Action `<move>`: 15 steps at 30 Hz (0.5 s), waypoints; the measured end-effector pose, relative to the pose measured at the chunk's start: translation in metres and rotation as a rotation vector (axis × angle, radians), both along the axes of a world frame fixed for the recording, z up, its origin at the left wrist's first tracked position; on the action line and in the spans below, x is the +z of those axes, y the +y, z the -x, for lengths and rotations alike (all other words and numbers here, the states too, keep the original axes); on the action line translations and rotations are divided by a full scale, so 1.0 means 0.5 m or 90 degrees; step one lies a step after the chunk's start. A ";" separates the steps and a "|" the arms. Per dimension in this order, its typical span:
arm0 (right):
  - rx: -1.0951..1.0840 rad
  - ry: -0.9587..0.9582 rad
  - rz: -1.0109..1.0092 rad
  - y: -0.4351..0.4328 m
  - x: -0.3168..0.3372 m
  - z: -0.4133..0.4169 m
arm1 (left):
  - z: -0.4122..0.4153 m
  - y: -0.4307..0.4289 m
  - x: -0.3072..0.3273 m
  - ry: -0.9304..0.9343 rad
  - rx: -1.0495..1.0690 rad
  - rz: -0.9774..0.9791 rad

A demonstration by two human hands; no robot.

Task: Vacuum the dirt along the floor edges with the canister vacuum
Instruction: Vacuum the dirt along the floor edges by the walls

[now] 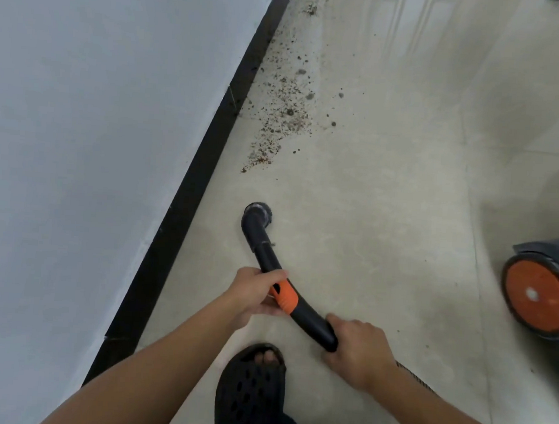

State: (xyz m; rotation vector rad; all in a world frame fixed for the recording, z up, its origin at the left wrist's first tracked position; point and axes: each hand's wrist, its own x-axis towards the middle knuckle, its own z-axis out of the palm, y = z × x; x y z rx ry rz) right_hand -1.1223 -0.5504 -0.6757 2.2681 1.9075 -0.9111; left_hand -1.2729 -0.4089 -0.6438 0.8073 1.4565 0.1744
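- Vacuum pipe point(266, 257): a curved black plastic tube with an orange collar point(286, 295). It is held low over the pale tiled floor point(388, 203). Its open mouth point(257, 211) points down, near the dirt but short of it. Whether the mouth touches the tiles is unclear.
- Left hand point(255, 294) grasps the tube at the orange collar, fingers curled over the top.
- Right hand point(358, 346) is wrapped round the rear end of the tube, where a ribbed hose point(407, 370) leads off past the wrist.
- Dirt point(283, 112): brown crumbs and specks in a band beside the black skirting board point(209, 160) at the foot of the white wall point(95, 132).
- Canister point(553, 251), grey with a large orange wheel point(538, 296), sits on the floor well to the right.
- A foot in a black sandal point(252, 385) stands below the hands.
- Handling, as I judge it: the tube looks rigid, smooth and light, so this two-handed hold suits it, the front hand aiming and the rear hand taking the hose's pull. The hose should flex and drag. The canister is probably the heavy part and should roll when tugged gently.
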 end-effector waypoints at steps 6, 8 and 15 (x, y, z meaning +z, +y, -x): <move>-0.031 -0.006 -0.040 0.116 -0.013 0.008 | -0.009 0.114 -0.012 0.003 0.013 -0.039; -0.017 -0.017 -0.041 0.110 -0.004 0.017 | 0.003 0.115 0.001 0.009 0.007 -0.019; 0.025 -0.054 -0.053 -0.027 -0.001 0.051 | 0.061 -0.004 0.008 0.008 -0.065 0.096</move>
